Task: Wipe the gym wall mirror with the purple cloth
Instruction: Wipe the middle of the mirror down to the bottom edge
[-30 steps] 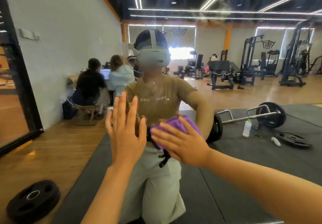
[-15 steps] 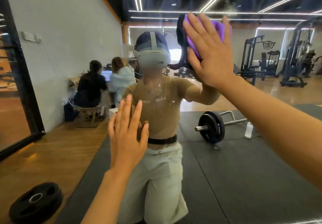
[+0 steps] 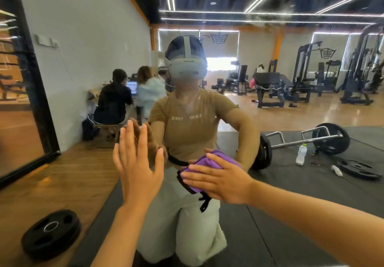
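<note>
So we're mid-wipe here: our right hand has flat, straight fingers pressing the purple cloth onto the mirror just right of center, low in the frame, while our left hand sits flat and spread on the glass at center-left, holding nothing. Next move, we'd guess, is sweeping the cloth over the hazy smears near the top of the frame with steady pressure. Only container is a reflected water bottle at right; contents unclear.
</note>
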